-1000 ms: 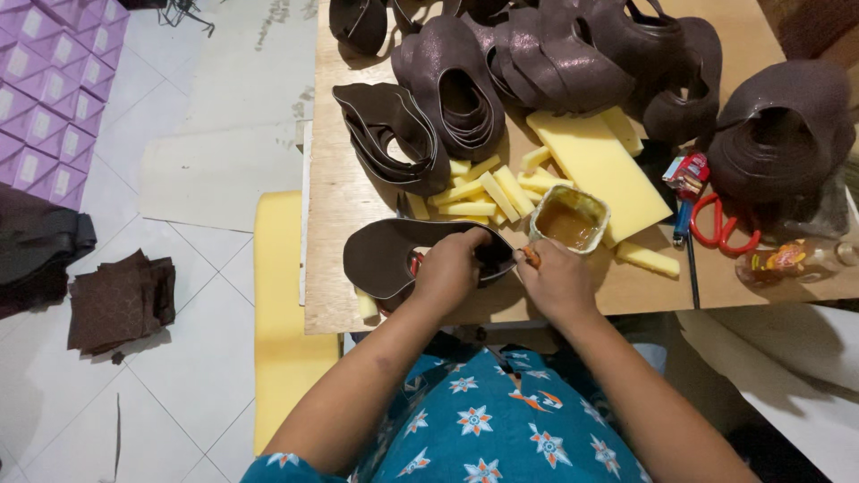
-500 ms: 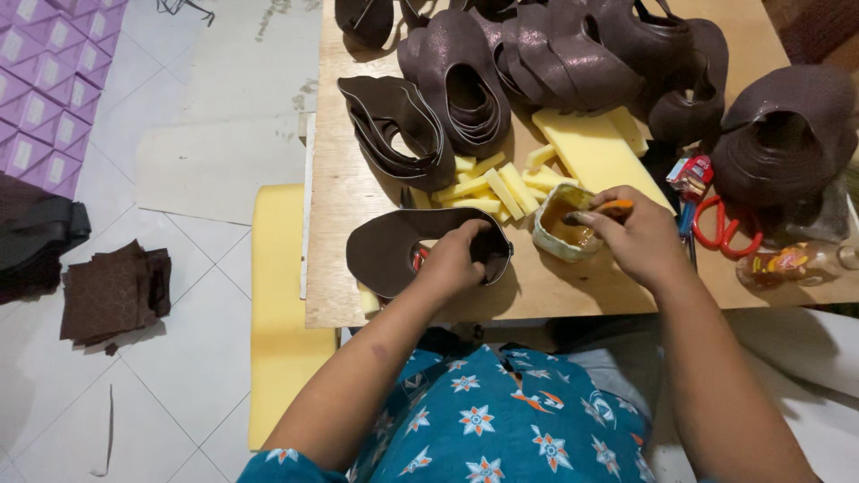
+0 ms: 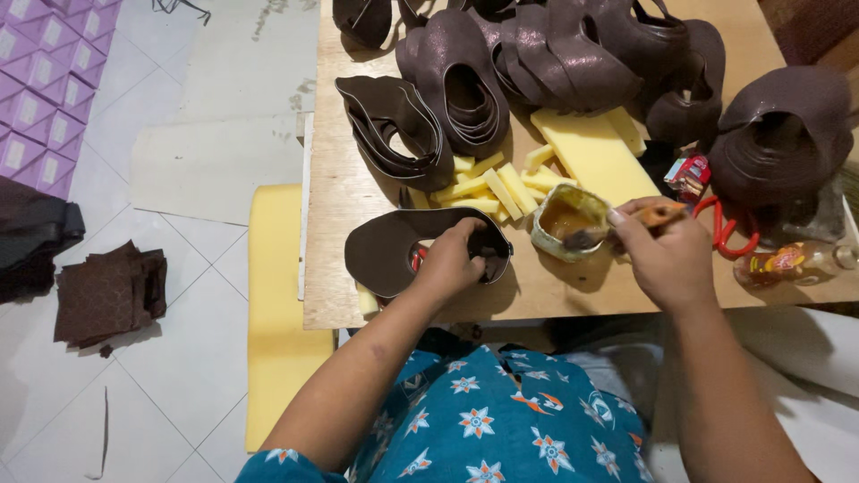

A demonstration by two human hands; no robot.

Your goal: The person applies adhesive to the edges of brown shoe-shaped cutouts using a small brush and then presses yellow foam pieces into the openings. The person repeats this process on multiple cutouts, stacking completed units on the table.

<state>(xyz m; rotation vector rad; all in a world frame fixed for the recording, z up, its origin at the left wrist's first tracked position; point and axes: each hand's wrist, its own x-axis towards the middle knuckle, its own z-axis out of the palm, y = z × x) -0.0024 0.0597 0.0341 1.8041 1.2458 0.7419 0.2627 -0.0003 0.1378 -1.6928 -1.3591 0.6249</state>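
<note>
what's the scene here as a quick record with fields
left hand: pressing down a flat brown leather piece
right hand: holding a brush, tip in the glue tin
beside tin: yellow foam strips
behind: stacked brown leather cut pieces
far right: red-handled scissors
surface: wooden table

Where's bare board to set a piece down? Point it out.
Bare wooden table along the left edge, beside the stacked brown leather pieces; a strip at the near edge below the glue tin. The back and right are crowded with leather, yellow foam strips and red scissors.
</note>
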